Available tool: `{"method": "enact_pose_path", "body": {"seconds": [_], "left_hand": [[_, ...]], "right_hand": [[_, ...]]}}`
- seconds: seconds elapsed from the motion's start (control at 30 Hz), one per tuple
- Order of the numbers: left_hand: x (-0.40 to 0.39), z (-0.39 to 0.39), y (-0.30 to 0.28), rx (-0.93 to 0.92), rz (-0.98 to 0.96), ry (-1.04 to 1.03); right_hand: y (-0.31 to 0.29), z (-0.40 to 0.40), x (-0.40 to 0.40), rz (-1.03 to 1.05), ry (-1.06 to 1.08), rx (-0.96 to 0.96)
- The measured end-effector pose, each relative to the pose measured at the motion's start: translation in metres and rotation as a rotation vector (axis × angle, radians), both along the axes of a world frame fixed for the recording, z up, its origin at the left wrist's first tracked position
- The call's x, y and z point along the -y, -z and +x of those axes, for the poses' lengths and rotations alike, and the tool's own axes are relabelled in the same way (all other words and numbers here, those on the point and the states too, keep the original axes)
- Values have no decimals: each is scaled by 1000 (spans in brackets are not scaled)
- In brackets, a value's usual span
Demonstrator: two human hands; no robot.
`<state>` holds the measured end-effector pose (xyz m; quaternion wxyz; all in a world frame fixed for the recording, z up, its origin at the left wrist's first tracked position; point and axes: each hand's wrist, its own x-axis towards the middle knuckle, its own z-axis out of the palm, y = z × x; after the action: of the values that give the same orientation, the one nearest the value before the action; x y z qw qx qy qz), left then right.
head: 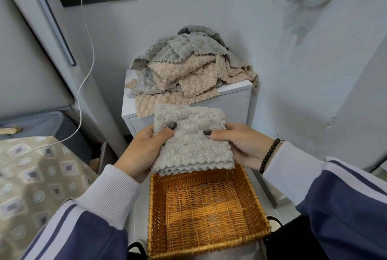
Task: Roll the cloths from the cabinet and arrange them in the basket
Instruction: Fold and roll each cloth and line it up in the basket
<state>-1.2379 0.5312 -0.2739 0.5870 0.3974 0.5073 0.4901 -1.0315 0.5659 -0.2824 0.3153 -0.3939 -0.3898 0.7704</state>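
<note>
A white cabinet is standing against the wall, its top carrying a loose heap of grey and beige cloths that are spilling over its front edge. Below and nearer the camera, a wicker basket is sitting with nothing visible inside it; whether the held cloth's scalloped lower edge is touching the far rim cannot be told.

Between heap and basket, a person in a navy jacket with white cuffs is holding up a folded grey cloth. Its folded layers are hanging with the long sides running up and down, the short edges lying left to right, so the rolling axis is likely lying crosswise between the two hands.

The left hand is gripping the cloth's left side, thumb pressed across the front and fingers hidden behind. The right hand is pinching the right side the same way, thumb on the front, fingers curled behind. Both hands are about equally near the cloth and the basket, with the unrolled heap well apart beyond them. A rolled cloth is not yet lying in the basket, so the task appears to be at its start.
</note>
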Motion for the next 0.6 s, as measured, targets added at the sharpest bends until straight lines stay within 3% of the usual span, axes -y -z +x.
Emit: {"method": "enact_pose_path", "body": {"seconds": [0.27, 0.43, 0.6], "left_hand": [[7, -10, 1, -120, 32, 175], [10, -13, 4, 3, 55, 185], [11, -17, 4, 113, 119, 252]], "right_hand": [[-4, 17, -5, 80, 21, 78], [-3, 27, -4, 101, -20, 61], [-1, 37, -4, 144, -77, -82]]}}
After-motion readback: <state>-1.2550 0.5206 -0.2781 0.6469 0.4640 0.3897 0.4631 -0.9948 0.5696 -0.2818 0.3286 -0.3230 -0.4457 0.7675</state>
